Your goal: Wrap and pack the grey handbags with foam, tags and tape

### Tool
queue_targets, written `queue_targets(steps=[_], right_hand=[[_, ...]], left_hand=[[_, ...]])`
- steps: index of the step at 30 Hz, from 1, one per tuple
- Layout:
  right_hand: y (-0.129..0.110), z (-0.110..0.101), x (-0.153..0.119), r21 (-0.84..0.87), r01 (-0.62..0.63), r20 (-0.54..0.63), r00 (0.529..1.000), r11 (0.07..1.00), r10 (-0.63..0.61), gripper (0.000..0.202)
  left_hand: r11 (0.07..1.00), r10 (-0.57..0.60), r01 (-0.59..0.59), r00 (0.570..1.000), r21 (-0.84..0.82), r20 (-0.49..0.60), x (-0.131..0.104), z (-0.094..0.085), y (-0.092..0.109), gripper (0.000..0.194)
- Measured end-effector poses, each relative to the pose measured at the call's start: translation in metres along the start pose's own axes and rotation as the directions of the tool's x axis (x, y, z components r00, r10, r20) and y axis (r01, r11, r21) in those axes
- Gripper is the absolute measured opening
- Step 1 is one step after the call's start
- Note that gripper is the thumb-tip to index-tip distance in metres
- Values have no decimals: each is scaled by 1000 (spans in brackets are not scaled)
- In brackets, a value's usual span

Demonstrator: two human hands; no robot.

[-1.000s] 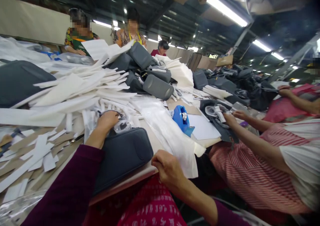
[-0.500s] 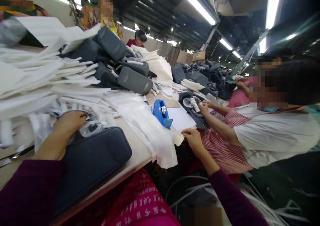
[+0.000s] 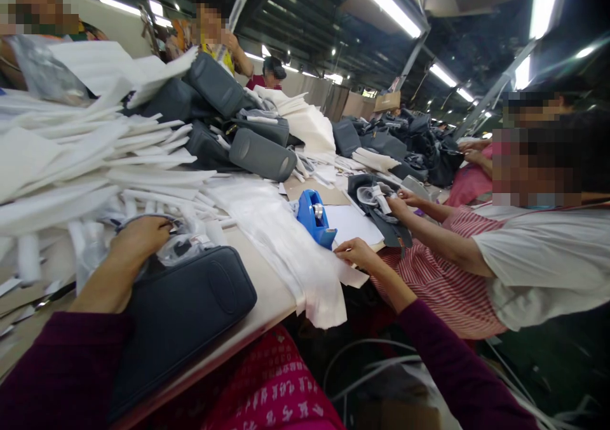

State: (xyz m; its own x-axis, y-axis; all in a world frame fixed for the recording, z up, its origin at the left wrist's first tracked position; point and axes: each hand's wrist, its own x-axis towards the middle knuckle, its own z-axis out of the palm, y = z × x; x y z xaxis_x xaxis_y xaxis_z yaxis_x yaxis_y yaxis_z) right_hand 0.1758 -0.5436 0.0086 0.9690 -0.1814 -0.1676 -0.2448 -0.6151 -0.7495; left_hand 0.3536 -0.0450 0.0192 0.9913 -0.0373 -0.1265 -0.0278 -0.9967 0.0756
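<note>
A dark blue bag [image 3: 190,315] lies at the table's near edge on the left. My left hand [image 3: 138,242] curls over its open top, beside clear plastic wrap [image 3: 183,246]; its fingertips are partly hidden. My right hand [image 3: 357,255] is pinched by the front end of a blue tape dispenser [image 3: 315,217], above the white foam sheets; what its fingertips hold, if anything, is too small to make out. White foam sheets [image 3: 281,246] run from the table's middle and hang over its edge, beneath my right hand.
White foam pieces [image 3: 61,150] are heaped at the left. Dark bags [image 3: 262,154] are piled behind. At the right, a person in a striped apron [image 3: 433,265] handles another dark bag [image 3: 376,201]. More people stand across the table.
My right hand has moved left, close to the tape dispenser's front. My left hand stays on the bag. The person across the table has raised a hand with a pale strip.
</note>
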Motion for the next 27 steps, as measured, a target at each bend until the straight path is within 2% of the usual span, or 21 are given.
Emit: queue_targets(steps=[7, 12, 17, 20, 27], right_hand=[[-13, 2, -5, -40, -6, -1, 1000, 999, 6, 7], [-19, 3, -12, -155, 77, -70, 994, 985, -88, 8], [-22, 5, -16, -13, -6, 72, 997, 1000, 7, 13], [-28, 7, -18, -5, -63, 129, 990, 998, 63, 12], [-44, 11, -19, -69, -47, 72, 996, 996, 52, 3]], left_hand=[[999, -12, 12, 1000, -46, 6, -6, -3, 4, 45], [998, -41, 41, 999, -41, 0, -9, -5, 7, 46], [999, -40, 39, 999, -22, -22, -3, -2, 4, 45], [999, -30, 30, 999, -28, -22, -3, 0, 3, 45], [996, -76, 75, 997, -38, -14, -2, 2, 5, 47]])
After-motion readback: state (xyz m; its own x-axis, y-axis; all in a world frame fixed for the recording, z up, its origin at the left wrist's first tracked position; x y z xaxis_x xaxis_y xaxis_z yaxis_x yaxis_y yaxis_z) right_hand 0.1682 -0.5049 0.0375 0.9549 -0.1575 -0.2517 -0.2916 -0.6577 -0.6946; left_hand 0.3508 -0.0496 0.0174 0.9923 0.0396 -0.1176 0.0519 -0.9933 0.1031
